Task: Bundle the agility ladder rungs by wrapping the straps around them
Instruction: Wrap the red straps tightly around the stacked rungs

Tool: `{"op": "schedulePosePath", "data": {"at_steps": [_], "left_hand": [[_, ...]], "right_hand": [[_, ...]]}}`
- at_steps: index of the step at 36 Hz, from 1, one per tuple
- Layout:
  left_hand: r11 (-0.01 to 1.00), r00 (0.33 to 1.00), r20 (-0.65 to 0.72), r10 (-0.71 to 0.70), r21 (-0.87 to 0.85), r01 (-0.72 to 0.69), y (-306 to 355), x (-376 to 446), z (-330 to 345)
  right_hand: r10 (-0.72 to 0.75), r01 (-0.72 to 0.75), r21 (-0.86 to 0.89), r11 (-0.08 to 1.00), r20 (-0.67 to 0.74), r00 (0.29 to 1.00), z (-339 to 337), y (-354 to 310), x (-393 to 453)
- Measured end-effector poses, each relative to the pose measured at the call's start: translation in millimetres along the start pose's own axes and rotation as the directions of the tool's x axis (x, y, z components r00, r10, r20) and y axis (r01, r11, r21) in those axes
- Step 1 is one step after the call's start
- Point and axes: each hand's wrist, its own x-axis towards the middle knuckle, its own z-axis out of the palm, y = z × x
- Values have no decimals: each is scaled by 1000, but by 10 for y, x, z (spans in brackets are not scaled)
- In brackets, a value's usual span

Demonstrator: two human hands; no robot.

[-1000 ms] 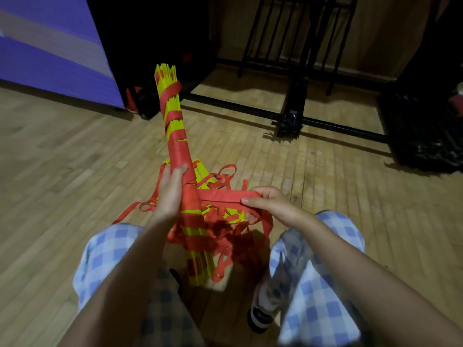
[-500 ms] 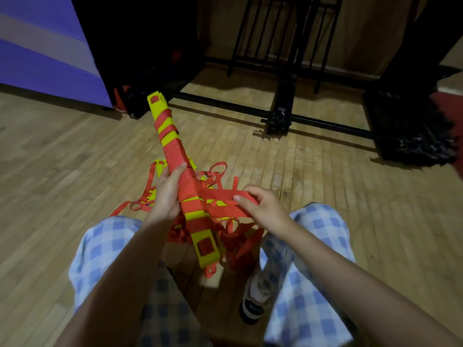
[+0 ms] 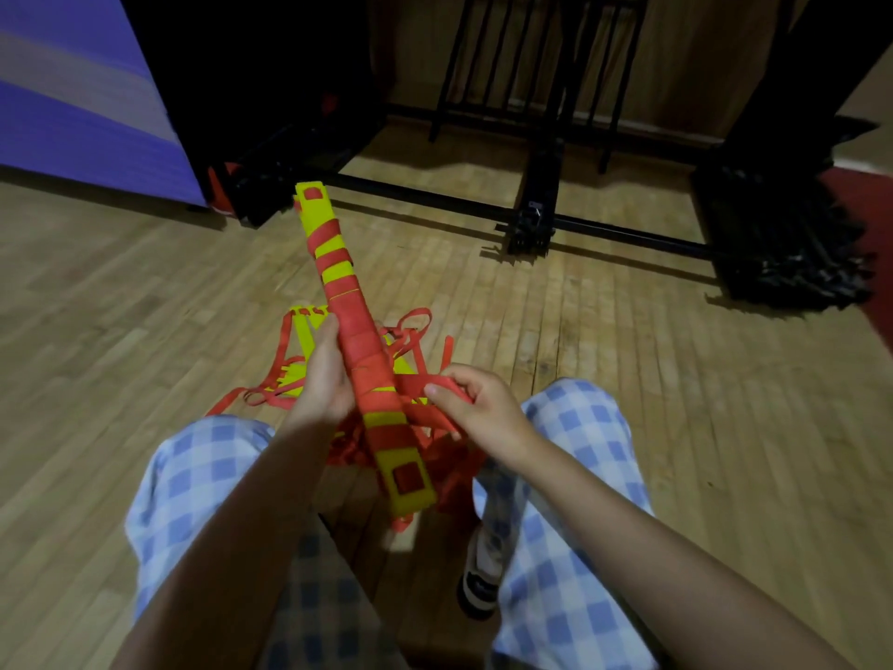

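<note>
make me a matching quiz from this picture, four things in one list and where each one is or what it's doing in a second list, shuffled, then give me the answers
1. left hand
2. right hand
3. rung bundle
4. loose straps

A. pinches a red strap beside the bundle
B. lie tangled on the wooden floor
C. grips the middle of the bundle
D. yellow, wrapped in red, tilted away from the person

Pairs: 1-C, 2-A, 3-D, 4-B

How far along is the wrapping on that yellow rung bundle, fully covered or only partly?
Partly. Red strap coils around the rung bundle, but yellow gaps show near both ends, and loose strap trails off to the right hand.
</note>
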Motion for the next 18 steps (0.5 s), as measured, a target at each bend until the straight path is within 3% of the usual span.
{"op": "schedulePosePath", "data": {"at_steps": [7, 12, 18], "left_hand": [[993, 998, 61, 12, -115, -5, 155, 3, -33], [980, 1000, 29, -10, -197, 15, 183, -19, -52], [998, 998, -5, 60, -32, -61, 186, -34, -26]], "right_hand": [[0, 1, 23, 1000, -34, 999, 19, -15, 29], [17, -17, -10, 1000, -19, 1000, 15, 2, 22], [54, -50, -65, 997, 47, 997, 107, 88, 42]]}}
